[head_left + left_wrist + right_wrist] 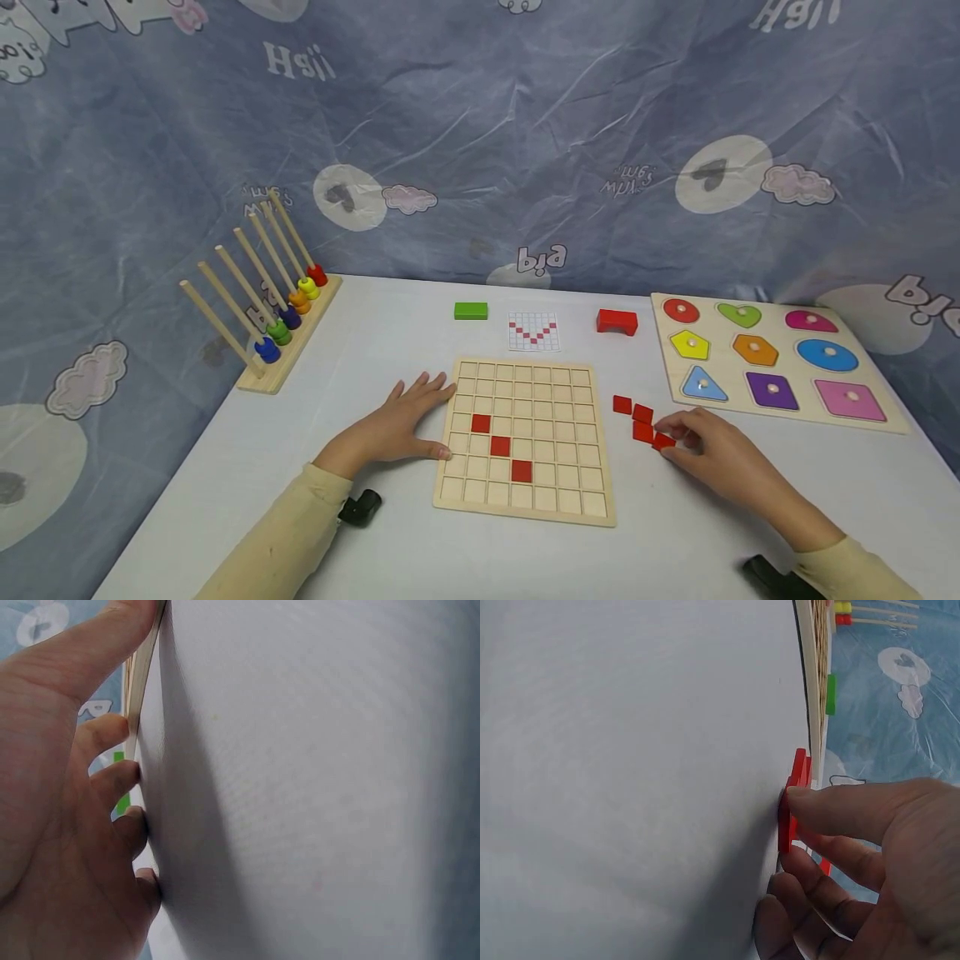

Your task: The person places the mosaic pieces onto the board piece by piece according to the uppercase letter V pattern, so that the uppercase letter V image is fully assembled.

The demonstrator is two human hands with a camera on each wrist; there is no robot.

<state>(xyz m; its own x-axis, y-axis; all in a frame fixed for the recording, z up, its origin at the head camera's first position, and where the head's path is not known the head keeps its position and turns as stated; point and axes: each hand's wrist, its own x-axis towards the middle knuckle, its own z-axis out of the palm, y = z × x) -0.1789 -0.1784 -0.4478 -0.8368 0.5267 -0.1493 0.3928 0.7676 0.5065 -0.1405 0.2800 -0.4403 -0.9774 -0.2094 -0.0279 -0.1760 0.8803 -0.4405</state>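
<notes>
A wooden grid board [525,510] lies mid-table with three red square tiles [500,447] in its cells, stepping diagonally down to the right. My left hand [396,425] rests with spread fingers on the table, thumb and index fingertip touching the board's left edge; the left wrist view shows the thumb [90,649] at that edge. Right of the board, several loose red tiles [642,431] lie close together. Over the nearest one is my right hand [716,454], and the right wrist view shows its thumb and fingers pinching a red tile [784,821] at the table surface.
Behind the board lie a pattern card [534,332], a green block [471,311] and a red arch-shaped block [617,322]. A wooden peg rack with coloured beads [273,379] stands at the left. A shape puzzle board [720,333] lies at the right.
</notes>
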